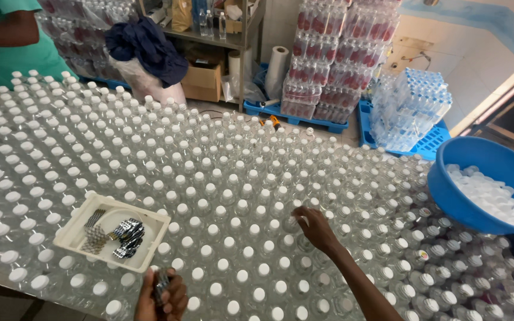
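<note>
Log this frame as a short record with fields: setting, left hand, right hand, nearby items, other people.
setting: table packed with clear capped bottles
left hand: closed on a small stack of silvery strips
right hand: stretched out, fingers on a bottle top
nearby items: white tray with more strips, resting on bottles; blue basin of white caps
other people: person in green shirt, far left

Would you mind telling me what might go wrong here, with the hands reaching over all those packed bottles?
1. The right hand stretches across the capped bottles; a sleeve or wrist may topple some.
2. The white tray sits on bottle tops and could tip.
3. The left hand grips small strips that might slip between bottles.
</note>
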